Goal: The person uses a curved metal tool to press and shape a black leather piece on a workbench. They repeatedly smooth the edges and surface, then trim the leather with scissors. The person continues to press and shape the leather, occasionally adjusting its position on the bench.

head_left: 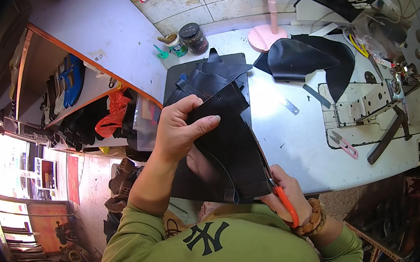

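Note:
My left hand (179,127) grips the upper left side of a black leather piece (232,144), its thumb pressed on the face. The piece is held tilted above the near edge of the table. At its lower right side my right hand (287,186) is closed on scissors with orange handles (286,205). Their blades lie along the leather's right edge; whether they are parted cannot be made out. Behind the piece, more black leather pieces (212,75) lie on a dark mat (240,59).
On the white table (278,135), a pink lamp base (266,37) and black leather (304,61) stand behind. A sewing machine (378,100), a hammer (387,136) and pink-handled thread snips (344,144) are at the right. Jars (193,38) stand back left, above a shoe shelf (93,70).

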The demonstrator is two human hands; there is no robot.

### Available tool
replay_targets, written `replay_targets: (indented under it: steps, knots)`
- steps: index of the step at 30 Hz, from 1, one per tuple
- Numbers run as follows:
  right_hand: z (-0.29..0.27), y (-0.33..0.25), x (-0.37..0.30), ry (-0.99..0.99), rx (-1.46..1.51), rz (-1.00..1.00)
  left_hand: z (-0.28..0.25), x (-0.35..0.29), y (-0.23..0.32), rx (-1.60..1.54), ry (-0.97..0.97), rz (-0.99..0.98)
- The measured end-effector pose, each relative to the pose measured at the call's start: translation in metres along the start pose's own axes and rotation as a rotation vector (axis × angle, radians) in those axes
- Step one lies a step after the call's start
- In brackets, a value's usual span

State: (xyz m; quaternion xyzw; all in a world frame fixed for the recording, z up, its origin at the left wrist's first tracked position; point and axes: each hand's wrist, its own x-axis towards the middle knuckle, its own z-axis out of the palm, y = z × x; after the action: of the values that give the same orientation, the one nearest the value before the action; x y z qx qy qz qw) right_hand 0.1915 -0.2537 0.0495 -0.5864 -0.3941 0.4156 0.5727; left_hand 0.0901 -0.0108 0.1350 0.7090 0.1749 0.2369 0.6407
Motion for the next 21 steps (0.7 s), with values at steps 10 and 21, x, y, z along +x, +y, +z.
replay_targets:
  steps: [10, 21]
  knots:
    - [0.0, -0.01, -0.001, -0.037, 0.046, 0.082, 0.002, -0.001, -0.001, 0.003, 0.007, 0.004]
    - [-0.001, -0.011, 0.001, -0.029, 0.063, 0.095, 0.002, 0.002, 0.001, 0.085, -0.004, -0.01]
